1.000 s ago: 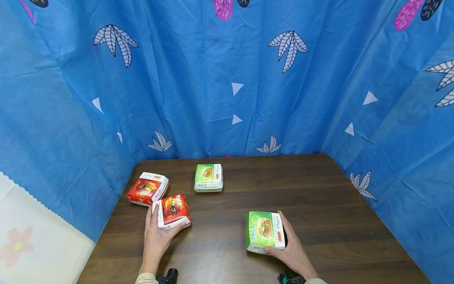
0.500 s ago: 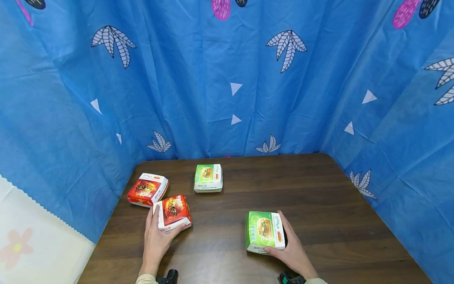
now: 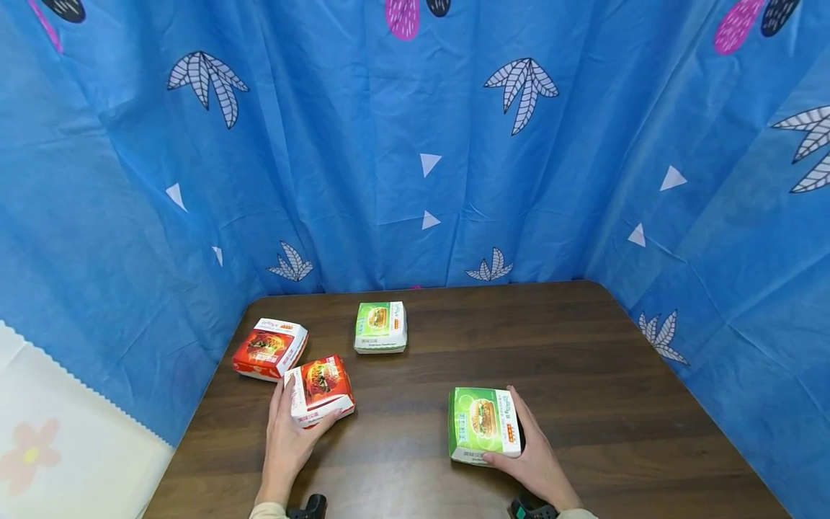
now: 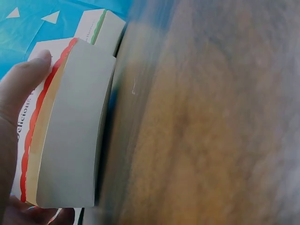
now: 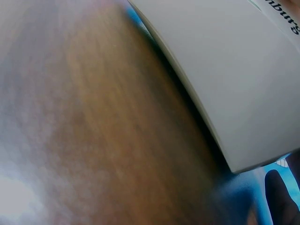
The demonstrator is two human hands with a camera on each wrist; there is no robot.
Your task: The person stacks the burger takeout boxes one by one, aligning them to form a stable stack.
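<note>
Working two-handed at a brown bench.
Gripping green box in right hand and, well apart, red box in left hand, just in front of another red box. Best squeezed lightly, to avoid crushing.

Burger boxes look like smooth card, the table glossy wood, the curtain cloth

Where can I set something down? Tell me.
The dark brown wooden table is bare between the held red cardboard box and held green cardboard box, and right of the rear green cardboard box. Crowded: left, where a second red cardboard box sits close.
</note>
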